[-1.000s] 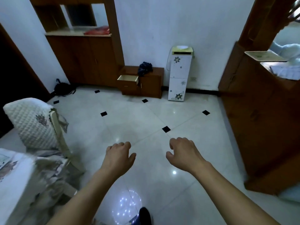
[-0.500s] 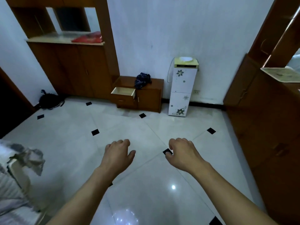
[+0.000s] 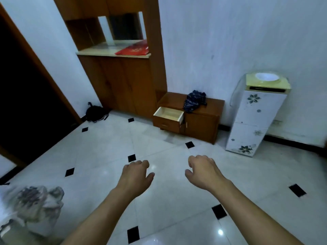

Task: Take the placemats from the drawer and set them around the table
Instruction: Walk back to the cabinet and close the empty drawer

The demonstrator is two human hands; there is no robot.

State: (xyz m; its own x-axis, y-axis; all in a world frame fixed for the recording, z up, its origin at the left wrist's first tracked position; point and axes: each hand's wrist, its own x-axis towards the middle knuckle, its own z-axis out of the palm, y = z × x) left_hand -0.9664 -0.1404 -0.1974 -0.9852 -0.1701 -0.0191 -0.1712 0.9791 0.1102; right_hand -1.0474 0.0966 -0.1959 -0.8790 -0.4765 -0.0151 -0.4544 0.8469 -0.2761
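White-tiled floor [image 3: 99, 149] with small black diamond insets fills most of the view, glossy, catching ceiling light. Tall wooden wall cabinet [image 3: 123, 85] stands at the back left, a red flat item [image 3: 133, 50] lying on its pale counter. Dark doorway [image 3: 23, 96] opens at left. White water dispenser [image 3: 254, 117] with flower prints stands against the back wall at right. Low wooden side cabinet [image 3: 198, 119] sits between tall cabinet and dispenser, a dark blue bundle of cloth [image 3: 194, 101] on top. Its drawer [image 3: 168, 114] is pulled out at the left end; pale interior visible, contents cannot be made out, no placemats seen. Black bag [image 3: 95, 113] lies on the floor by the doorway. Blurred patterned fabric [image 3: 35, 204] at lower left. Left hand [image 3: 135, 175] and right hand [image 3: 203, 171] are both held out low over the floor, fingers loosely curled, holding nothing, well apart from the drawer.
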